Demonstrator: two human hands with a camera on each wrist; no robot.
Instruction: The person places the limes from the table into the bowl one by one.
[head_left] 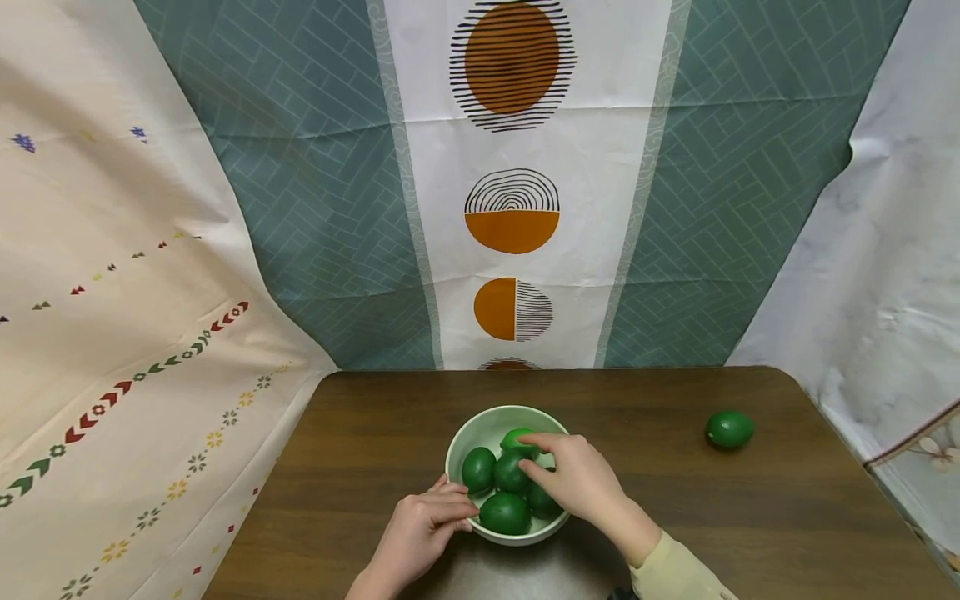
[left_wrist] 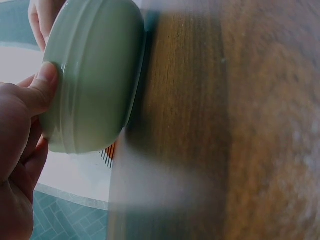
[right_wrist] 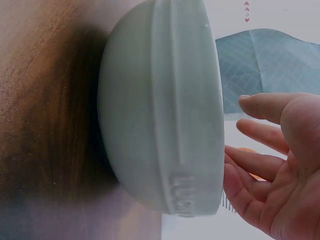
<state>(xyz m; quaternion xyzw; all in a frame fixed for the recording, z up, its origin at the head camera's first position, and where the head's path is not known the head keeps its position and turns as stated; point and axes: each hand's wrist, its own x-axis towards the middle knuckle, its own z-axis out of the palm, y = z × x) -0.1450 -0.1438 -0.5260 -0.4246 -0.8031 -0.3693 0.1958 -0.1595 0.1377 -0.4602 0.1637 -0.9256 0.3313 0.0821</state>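
A pale green bowl [head_left: 510,540] stands on the table with several green limes [head_left: 505,513] inside, one of them brighter [head_left: 516,438]. At its near left side my left hand [head_left: 429,525] grips the rim; in the left wrist view the thumb [left_wrist: 46,82] presses the outer wall. My right hand [head_left: 581,477] reaches over the right rim, fingers spread above the limes. In the right wrist view, the fingers of my right hand [right_wrist: 280,155] are loosely bent beside the rim, with no lime visible between them. Whether a fingertip touches a lime is hidden.
Another lime [head_left: 730,429] lies alone on the wooden table [head_left: 645,408], far to the right. A patterned cloth [head_left: 322,183] hangs behind the table's back edge, with pale cloths [head_left: 112,333] along the left and right sides.
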